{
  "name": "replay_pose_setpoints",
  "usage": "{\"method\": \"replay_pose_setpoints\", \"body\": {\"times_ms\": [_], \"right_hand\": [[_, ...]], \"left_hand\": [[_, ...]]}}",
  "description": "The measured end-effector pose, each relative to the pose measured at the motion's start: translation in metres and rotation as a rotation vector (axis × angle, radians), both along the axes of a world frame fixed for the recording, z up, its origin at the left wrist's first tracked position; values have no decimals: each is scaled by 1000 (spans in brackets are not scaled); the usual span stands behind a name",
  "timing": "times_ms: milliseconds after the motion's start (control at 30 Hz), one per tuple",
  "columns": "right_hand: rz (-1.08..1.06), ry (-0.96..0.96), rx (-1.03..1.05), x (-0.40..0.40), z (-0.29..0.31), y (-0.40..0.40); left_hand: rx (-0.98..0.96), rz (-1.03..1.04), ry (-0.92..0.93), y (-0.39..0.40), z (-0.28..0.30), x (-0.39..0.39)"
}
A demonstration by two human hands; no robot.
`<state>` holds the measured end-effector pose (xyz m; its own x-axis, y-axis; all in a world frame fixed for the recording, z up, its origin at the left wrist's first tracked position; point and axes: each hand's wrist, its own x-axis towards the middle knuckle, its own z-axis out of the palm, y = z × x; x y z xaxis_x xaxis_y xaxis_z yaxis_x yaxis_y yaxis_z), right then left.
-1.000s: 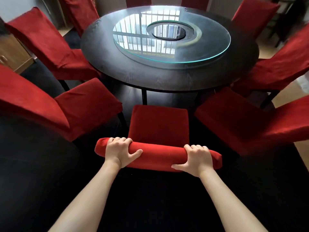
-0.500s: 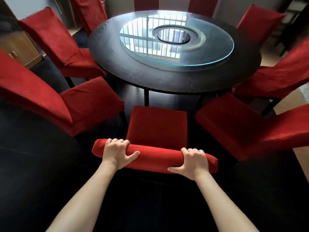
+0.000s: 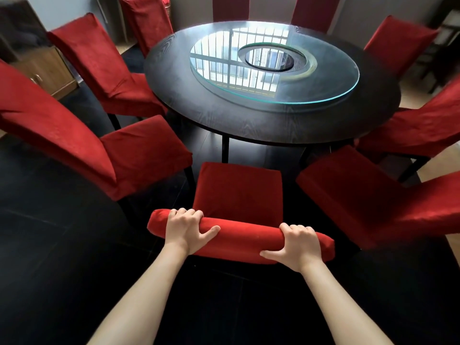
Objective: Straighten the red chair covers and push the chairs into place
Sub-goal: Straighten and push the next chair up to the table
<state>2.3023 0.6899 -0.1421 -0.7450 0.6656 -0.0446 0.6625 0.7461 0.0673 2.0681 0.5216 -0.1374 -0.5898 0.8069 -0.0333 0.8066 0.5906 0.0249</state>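
Observation:
A chair in a red cover stands right in front of me, its seat (image 3: 239,188) pointing at the round dark table (image 3: 224,115). My left hand (image 3: 185,227) grips the left part of the chair's backrest top (image 3: 244,235). My right hand (image 3: 298,245) grips the right part of the same backrest top. The seat's front edge lies just short of the table's near edge. The cover looks smooth over the seat and the backrest.
More red-covered chairs ring the table: one close on the left (image 3: 99,150), one close on the right (image 3: 373,202), several farther round. A glass turntable (image 3: 273,70) lies on the table. A wooden cabinet (image 3: 47,70) stands at the far left. The floor is dark.
The view has shifted left and slightly back, so the table sits more to the right. Both hands keep the same grip on the backrest; the chair looks a little farther from the table edge.

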Motion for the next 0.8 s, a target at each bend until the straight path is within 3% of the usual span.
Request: {"method": "replay_pose_setpoints", "body": {"times_ms": [800], "right_hand": [[-30, -30, -13, 5, 1, -9]], "left_hand": [[-3, 1, -21, -1, -2, -2]]}}
